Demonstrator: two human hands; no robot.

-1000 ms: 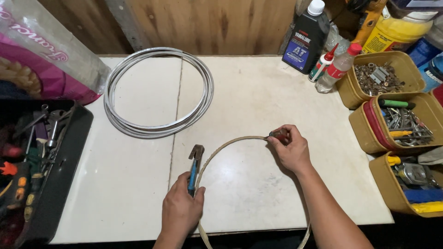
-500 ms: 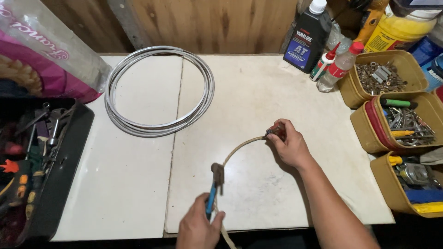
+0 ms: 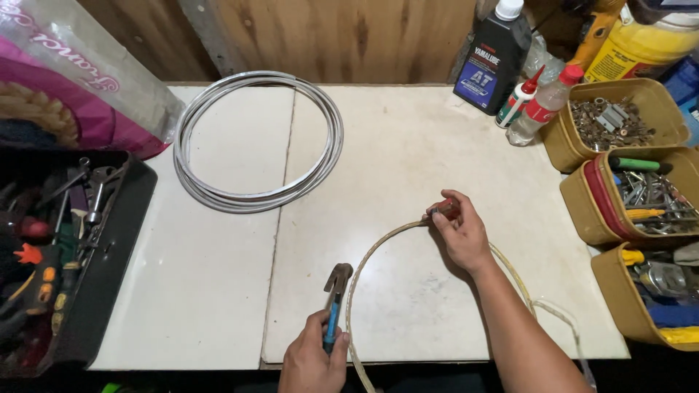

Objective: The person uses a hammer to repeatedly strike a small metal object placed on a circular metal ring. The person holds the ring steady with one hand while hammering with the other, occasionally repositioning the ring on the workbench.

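Right hand (image 3: 460,234) pinches the cable (image 3: 378,244) end flat on the table (image 3: 408,153), steadying it; left hand (image 3: 314,358) grips pliers (image 3: 335,295) near the cable's curve; wire coil (image 3: 256,138) lies far left.

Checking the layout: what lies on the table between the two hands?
Head view: a bent stretch of cable arcs over bare table between left hand and right hand.

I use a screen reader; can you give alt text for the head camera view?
A left hand holds blue-handled pliers while the right hand pinches one end of a curved cream cable on a white table.
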